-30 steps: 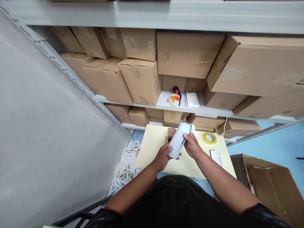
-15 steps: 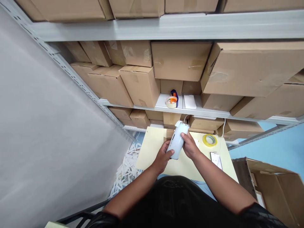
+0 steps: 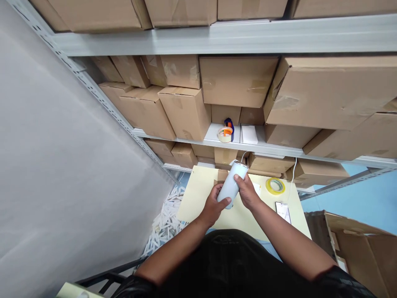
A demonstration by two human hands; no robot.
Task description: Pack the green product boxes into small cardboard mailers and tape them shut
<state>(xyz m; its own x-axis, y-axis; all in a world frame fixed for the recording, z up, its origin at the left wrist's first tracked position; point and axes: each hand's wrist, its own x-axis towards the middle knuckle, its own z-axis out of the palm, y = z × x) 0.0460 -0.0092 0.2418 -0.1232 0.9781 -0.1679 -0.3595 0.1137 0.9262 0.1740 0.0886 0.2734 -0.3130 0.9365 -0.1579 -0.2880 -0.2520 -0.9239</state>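
Observation:
A pale blue tumbler [image 3: 231, 185] with a shiny metal rim is held tilted above the table, its top leaning away to the right. My left hand [image 3: 214, 207] grips the lower end, thumb across the front. Higher up on the right side, my right hand [image 3: 247, 191] holds it with the thumb pressed on the front. A bit of a white tab shows behind the rim. The side facing me looks plain. Just behind my left hand, a small brown cardboard piece [image 3: 221, 175] sits on the cream table [image 3: 194, 196].
Yellow-edged clear tape [image 3: 275, 186] and a phone [image 3: 283, 211] with a white cable lie on the table's right. Shelves of cardboard boxes [image 3: 184, 111] rise ahead, holding a tape dispenser [image 3: 228, 129]. An open carton [image 3: 356, 248] stands right; paper shreds [image 3: 164, 219] cover the floor left.
The tumbler has been turned about its long axis: the dark mark and lettering have gone out of sight, and the white tab has swung behind the rim. Both hands keep hold.

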